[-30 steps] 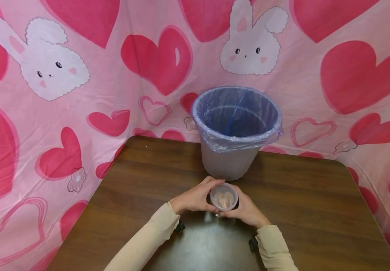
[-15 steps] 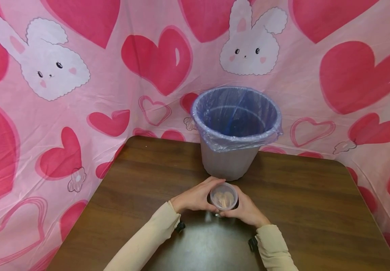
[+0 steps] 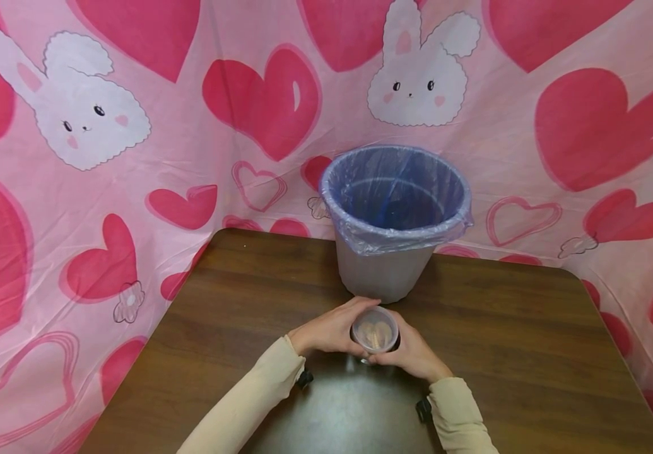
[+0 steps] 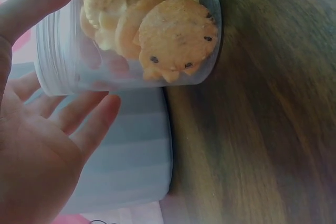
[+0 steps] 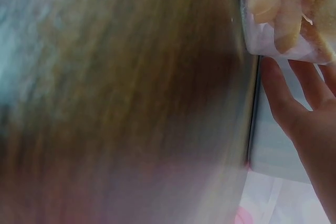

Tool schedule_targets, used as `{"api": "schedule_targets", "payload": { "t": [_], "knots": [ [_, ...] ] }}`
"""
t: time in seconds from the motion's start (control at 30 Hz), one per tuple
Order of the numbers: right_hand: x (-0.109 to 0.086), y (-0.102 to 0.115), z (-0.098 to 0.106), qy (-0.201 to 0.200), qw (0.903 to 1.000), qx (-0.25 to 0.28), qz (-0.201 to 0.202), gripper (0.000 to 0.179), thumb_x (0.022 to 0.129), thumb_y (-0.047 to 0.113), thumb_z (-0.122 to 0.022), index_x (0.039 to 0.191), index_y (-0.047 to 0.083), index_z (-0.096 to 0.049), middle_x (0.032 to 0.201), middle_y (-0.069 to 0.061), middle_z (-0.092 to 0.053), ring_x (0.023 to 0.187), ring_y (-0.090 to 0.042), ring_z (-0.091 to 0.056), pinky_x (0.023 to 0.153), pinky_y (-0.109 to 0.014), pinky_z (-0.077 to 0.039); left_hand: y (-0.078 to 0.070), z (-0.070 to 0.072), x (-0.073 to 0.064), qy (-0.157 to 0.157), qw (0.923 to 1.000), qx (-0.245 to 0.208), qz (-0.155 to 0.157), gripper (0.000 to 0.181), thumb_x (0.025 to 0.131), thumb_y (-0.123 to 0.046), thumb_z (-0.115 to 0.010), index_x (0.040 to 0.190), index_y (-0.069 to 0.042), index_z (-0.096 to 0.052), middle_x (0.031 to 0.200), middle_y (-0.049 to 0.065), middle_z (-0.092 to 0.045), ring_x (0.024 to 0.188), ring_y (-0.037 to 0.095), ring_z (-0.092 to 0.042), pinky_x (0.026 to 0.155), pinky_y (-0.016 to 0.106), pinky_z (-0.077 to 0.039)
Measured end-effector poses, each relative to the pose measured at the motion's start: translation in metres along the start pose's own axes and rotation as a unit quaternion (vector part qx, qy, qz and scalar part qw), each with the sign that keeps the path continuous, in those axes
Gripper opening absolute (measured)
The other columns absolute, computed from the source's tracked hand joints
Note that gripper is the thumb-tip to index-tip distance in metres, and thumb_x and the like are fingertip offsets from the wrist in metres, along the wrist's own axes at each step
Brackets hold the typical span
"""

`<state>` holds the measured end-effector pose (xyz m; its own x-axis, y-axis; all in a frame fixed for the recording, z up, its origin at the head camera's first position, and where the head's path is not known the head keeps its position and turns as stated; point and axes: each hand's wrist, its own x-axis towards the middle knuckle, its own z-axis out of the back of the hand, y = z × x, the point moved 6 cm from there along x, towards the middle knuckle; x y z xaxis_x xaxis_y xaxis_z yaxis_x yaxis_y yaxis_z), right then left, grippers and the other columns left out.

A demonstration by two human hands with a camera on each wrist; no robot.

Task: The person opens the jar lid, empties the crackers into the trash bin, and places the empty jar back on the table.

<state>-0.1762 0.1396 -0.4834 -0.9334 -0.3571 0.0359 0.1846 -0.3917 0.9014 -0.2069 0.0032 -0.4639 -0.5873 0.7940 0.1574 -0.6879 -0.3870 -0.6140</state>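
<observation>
"What are the hands doing?"

"Two are in view, and both grip the same thing. The left hand curves round one side of a jar, thumb on the near side and fingers on the far side, and the right hand cups the opposite side"

"Just one jar, then?"

"One, clear and upright, with a ridged rim. It sits between the two hands, low at the bench; whether its base touches the wood I can't say for sure"

"And inside it?"

"Several cookies, overlapping too much for a firm count. One round one faces the left wrist camera and carries a few dark specks; another near it is pale, with a crimped edge and small holes"

"What is on the wrists?"

"Two pale sleeves, one per arm, and two small black fittings, one by each cuff"

"Further out?"

"One bin, just beyond the jar, standing upright on the bench. One bluish liner lines it and folds over its rim"

"And behind that?"

"Pink cloth hangs around the back and sides of the bench, with two white rabbit faces and many hearts, some solid, some only outlined"
</observation>
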Motion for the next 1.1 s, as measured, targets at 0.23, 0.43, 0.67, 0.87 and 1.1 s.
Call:
{"api": "schedule_targets", "payload": {
  "t": [0.23,0.43,0.67,0.87,1.1],
  "knots": [
    [0.0,-0.001,0.0,-0.004,1.0,-0.006,-0.004,0.089,0.057,0.026,-0.084,0.132,0.021,-0.037,0.125,-0.002,-0.049,0.112,-0.02,-0.047,0.093,-0.042,-0.037,-0.003,-0.001,0.004,0.001,0.9999,-0.005,-0.011,0.099,0.06,-0.04,-0.08,0.14,-0.017,-0.026,0.135,0.002,-0.038,0.119,0.009,-0.039,0.099,0.026,-0.035],
    [0.0,-0.001,0.0,0.001,1.0,0.0,-0.008,0.089,0.058,0.026,-0.084,0.133,0.02,-0.036,0.127,-0.004,-0.048,0.114,-0.02,-0.046,0.094,-0.042,-0.036,-0.002,-0.002,0.005,0.004,0.9999,-0.011,-0.008,0.1,0.06,-0.039,-0.081,0.14,-0.019,-0.025,0.135,0.005,-0.038,0.118,0.009,-0.04,0.098,0.026,-0.036],
    [0.003,-0.023,-0.002,-0.011,0.9998,-0.012,0.008,0.089,0.057,0.035,-0.083,0.132,0.028,-0.036,0.126,0.004,-0.048,0.112,-0.015,-0.047,0.093,-0.036,-0.038,-0.004,-0.004,0.008,0.004,0.9999,-0.007,-0.013,0.1,0.06,-0.041,-0.08,0.14,-0.019,-0.025,0.136,0.003,-0.036,0.12,0.008,-0.038,0.098,0.025,-0.035],
    [0.005,-0.033,-0.003,-0.012,0.9995,-0.022,0.018,0.087,0.056,0.041,-0.082,0.13,0.033,-0.036,0.124,0.009,-0.048,0.111,-0.011,-0.047,0.093,-0.031,-0.039,-0.007,-0.006,0.011,0.009,0.9998,-0.004,-0.017,0.101,0.06,-0.043,-0.079,0.14,-0.018,-0.024,0.137,-0.001,-0.033,0.122,0.007,-0.035,0.1,0.025,-0.034],
    [0.004,-0.033,-0.003,-0.012,0.9994,-0.024,0.02,0.087,0.056,0.04,-0.082,0.13,0.031,-0.036,0.123,0.008,-0.049,0.111,-0.012,-0.047,0.092,-0.033,-0.039,-0.008,-0.007,0.011,0.009,0.9998,-0.014,-0.012,0.101,0.059,-0.043,-0.08,0.14,-0.018,-0.025,0.134,0.001,-0.036,0.119,0.008,-0.037,0.099,0.024,-0.034]
  ]
}}
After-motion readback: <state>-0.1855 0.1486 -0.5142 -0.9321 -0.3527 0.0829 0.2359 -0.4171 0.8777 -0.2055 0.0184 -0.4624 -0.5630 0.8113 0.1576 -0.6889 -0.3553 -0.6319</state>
